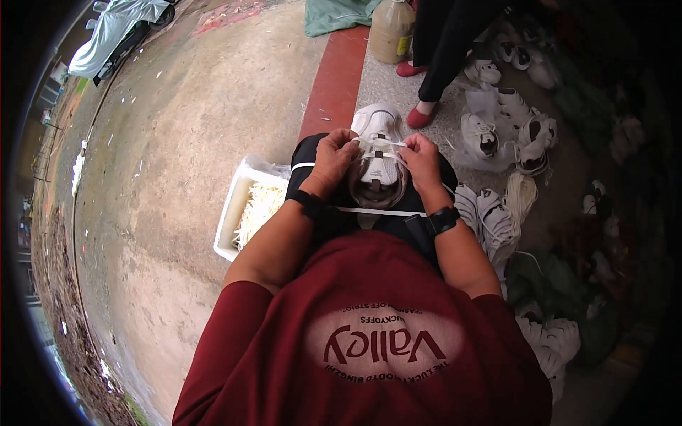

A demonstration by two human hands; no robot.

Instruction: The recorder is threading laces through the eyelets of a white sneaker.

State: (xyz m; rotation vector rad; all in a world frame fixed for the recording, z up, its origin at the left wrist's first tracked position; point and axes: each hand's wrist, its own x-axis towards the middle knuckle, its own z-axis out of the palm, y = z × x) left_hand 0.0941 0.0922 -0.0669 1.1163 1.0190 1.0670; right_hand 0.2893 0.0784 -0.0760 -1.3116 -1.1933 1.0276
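A white and light-grey sneaker (376, 123) rests on my lap between my knees, its toe pointing away from me and its dark-lined opening nearest me. White lace crosses its tongue. My left hand (332, 160) is at the shoe's left side, fingers pinched on a white shoelace (361, 141). On the opposite side my right hand (423, 160) is closed too, thumb and forefinger on the lace where it leaves the shoe's right edge. Both hands are level with the middle of the lacing. Black bands circle both wrists.
Left of my knee stands a white foam box (224, 231) holding pale laces (259, 209). On the right are white sneakers (490, 213), a lace bundle (521, 195) and more shoes in plastic (490, 128). Ahead, a person in red shoes (419, 117) stands near a large jug (392, 32).
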